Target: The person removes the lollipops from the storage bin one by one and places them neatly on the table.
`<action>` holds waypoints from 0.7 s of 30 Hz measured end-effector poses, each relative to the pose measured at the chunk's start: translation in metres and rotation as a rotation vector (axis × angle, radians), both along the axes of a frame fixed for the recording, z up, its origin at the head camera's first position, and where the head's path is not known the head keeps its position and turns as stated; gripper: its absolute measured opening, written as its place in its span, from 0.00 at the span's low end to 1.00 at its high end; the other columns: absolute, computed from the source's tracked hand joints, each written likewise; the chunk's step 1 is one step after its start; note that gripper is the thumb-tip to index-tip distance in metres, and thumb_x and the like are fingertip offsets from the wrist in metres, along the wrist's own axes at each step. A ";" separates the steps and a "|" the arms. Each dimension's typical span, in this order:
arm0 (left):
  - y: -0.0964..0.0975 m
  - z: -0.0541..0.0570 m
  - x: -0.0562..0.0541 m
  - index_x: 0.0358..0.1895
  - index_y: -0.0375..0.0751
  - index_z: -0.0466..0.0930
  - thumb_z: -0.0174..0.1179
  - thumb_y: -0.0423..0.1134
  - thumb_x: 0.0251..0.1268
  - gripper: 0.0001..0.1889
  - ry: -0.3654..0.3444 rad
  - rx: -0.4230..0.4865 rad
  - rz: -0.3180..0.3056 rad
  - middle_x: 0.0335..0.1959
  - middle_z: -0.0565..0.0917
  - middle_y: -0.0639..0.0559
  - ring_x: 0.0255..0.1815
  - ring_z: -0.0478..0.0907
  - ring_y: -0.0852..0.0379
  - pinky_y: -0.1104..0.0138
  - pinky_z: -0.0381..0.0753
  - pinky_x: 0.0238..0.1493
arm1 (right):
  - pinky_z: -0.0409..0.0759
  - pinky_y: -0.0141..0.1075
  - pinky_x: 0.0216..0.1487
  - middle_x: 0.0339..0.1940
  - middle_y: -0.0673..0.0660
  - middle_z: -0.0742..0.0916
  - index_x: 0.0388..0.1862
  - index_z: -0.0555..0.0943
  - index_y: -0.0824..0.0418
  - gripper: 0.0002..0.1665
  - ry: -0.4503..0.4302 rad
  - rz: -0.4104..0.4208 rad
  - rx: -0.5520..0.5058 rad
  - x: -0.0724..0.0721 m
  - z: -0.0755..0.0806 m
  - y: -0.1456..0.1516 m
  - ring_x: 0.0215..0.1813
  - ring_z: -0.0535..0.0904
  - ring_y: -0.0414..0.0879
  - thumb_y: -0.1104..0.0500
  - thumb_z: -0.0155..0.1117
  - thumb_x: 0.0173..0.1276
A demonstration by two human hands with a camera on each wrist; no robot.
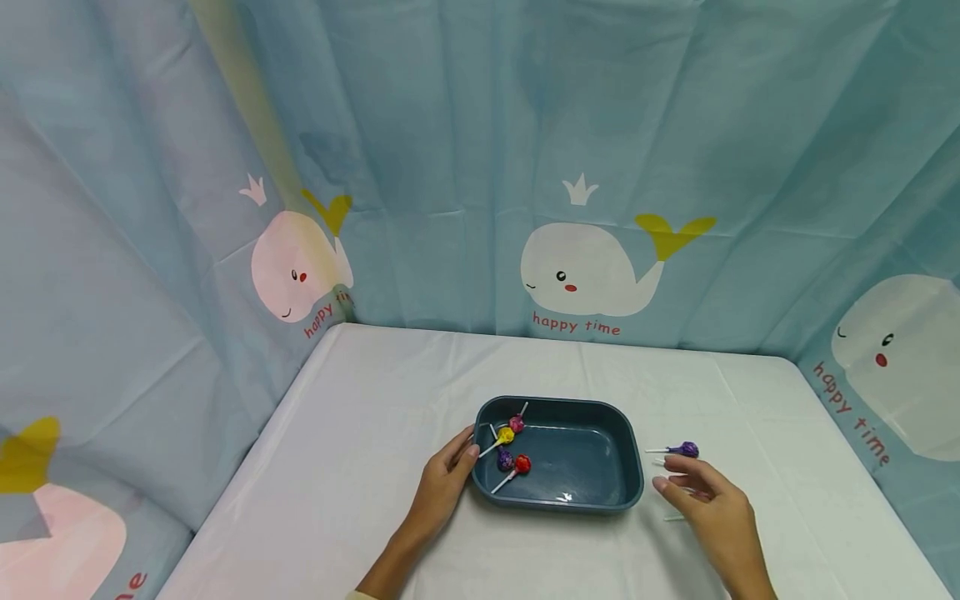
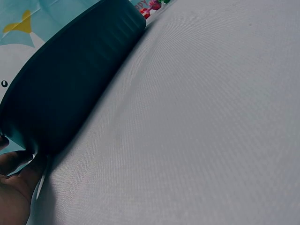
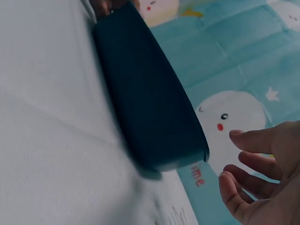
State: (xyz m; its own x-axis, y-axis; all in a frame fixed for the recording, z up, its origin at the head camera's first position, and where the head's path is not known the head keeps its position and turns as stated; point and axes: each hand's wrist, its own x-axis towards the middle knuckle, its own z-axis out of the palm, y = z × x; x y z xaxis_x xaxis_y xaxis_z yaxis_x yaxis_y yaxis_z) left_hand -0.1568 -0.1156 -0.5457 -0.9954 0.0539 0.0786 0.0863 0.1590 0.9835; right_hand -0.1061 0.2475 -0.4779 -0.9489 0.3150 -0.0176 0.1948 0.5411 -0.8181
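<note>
Head view puts the dark tray (image 1: 581, 462) on the white-covered bench (image 1: 420, 367), my left grip (image 1: 438, 487) holding its left end, thumb at the rim and fingers along the outer wall. My right grip (image 1: 716, 504) is loosely spread near the other end, thumb apart from the bent fingers and nothing between them.

Trouble is likeliest, I judge, under my right fingers. A purple lollipop (image 1: 687, 450) lies just beyond them, and two white sticks show partly hidden by my own hand. Closing blindly there, I could catch two sticks at once or nudge a round head so it rolls off. A low carry could clip a stick on the tray's raised rim, and an uneven press from my left could slide or tilt the tray.

Inside the tray, four lollipops cluster at the left end: a pink one (image 1: 517, 424), a yellow one (image 1: 506, 435), a second purple one (image 1: 505, 460) and a red one (image 1: 522, 464). The yellow one's stick points toward my left thumb, which might knock it. The tray's middle and right are bare. Left wrist view shows more wrapped sweets (image 2: 155, 4) past the tray's far end.
</note>
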 end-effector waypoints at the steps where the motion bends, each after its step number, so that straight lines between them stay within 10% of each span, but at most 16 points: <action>1: 0.000 0.000 0.000 0.78 0.40 0.71 0.57 0.47 0.84 0.27 -0.001 -0.002 0.000 0.77 0.75 0.42 0.78 0.71 0.47 0.71 0.71 0.74 | 0.77 0.14 0.44 0.59 0.58 0.90 0.63 0.86 0.57 0.32 0.016 0.018 -0.008 0.000 0.000 -0.002 0.44 0.79 0.23 0.42 0.79 0.66; 21: 0.000 0.001 0.001 0.79 0.40 0.71 0.56 0.48 0.85 0.27 0.003 -0.034 0.006 0.77 0.74 0.42 0.79 0.71 0.45 0.53 0.67 0.77 | 0.84 0.23 0.50 0.58 0.54 0.90 0.61 0.87 0.55 0.28 0.069 0.206 -0.061 -0.016 0.006 -0.056 0.55 0.87 0.48 0.46 0.80 0.66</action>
